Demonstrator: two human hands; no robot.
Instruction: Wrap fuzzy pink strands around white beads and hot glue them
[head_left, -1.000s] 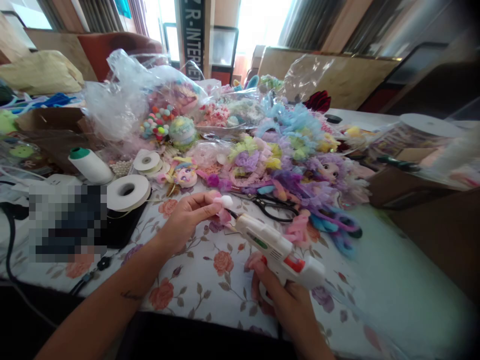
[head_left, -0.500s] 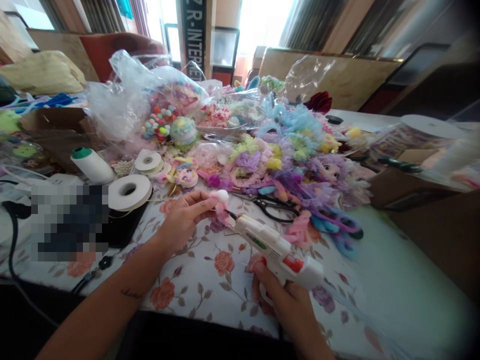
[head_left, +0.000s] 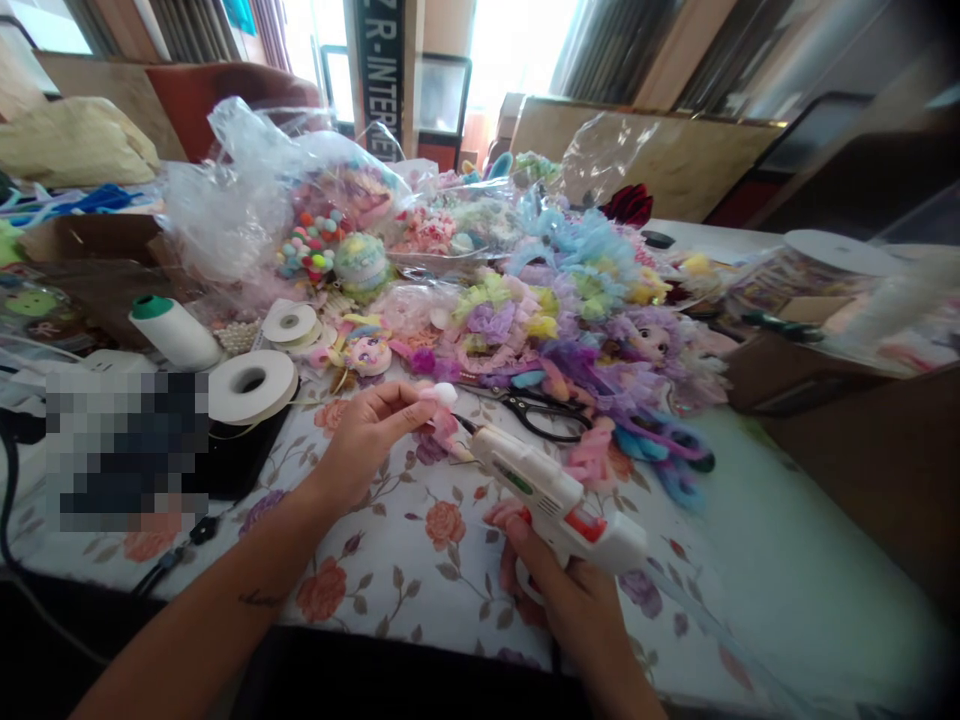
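Note:
Between the fingertips of my left hand (head_left: 375,430) is a small pink fuzzy piece (head_left: 444,425) topped by a white pompom (head_left: 445,393). My right hand (head_left: 559,585) is wrapped round the handle of a white hot glue gun (head_left: 536,480) with a red inner part. The gun's dark nozzle points up and left, close beside the pink piece; whether they touch I cannot tell. Behind the gun lie black-handled scissors (head_left: 551,418), and pink fuzzy strips (head_left: 592,458) rest to their right.
A flowered cloth (head_left: 405,560) covers the table. Ribbon rolls (head_left: 251,385) and a thread cone (head_left: 174,333) stand at left. Colourful tulle and trims (head_left: 517,310) are heaped behind my hands, with clear plastic bags (head_left: 225,195). A cardboard box (head_left: 855,430) stands at right.
The glue gun's nozzle has drawn slightly away from the pink piece. Both hands keep their hold. The whole view has shifted a little.

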